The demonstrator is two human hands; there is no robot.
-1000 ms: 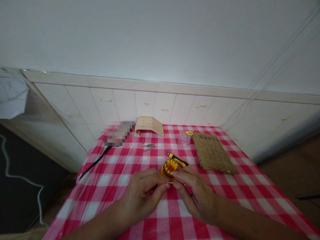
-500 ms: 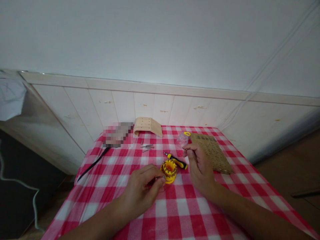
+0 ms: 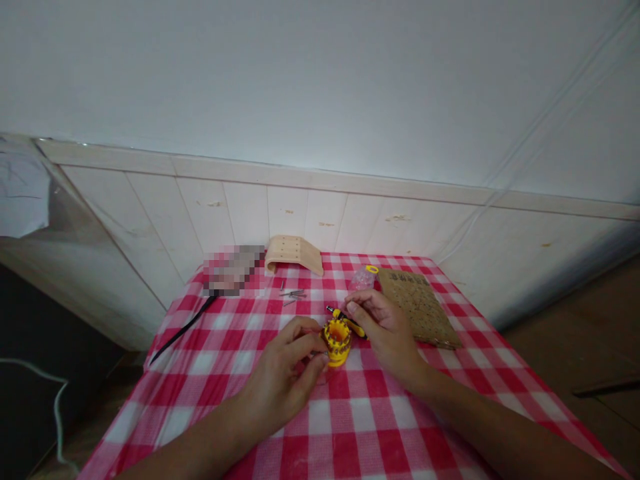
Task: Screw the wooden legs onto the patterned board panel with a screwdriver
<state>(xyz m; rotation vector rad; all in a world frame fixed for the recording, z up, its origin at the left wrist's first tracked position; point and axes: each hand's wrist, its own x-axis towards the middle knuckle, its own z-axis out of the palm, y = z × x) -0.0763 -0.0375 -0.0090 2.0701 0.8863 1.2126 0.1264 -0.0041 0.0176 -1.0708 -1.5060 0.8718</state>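
While the left hand (image 3: pixel 287 373) sits curled on the checked tablecloth (image 3: pixel 350 427), its thumb & forefinger tips are pinched together right at the left side of the yellow bit holder (image 3: pixel 337 341) — can't tell if sth small is betw. them. Right hand (image 3: pixel 385 330) is just right of the holder, fingers bent over the handle of the yellow-black screwdriver (image 3: pixel 344 315), grasping it where it lies. The tool's metal tip pokes out to the left, behind the holder. Holder stands upright on the cloth betw. both hands, approx. mid-table. Further back: a few loose screws (image 3: pixel 293 293), a curved wooden piece (image 3: pixel 294 253) by the wall, a small clear bag (image 3: pixel 363 279) w/ yellow top, and a perforated brown board (image 3: pixel 419 308) — flat, near the right hand. Black strap (image 3: pixel 183 328) runs off the left edge.
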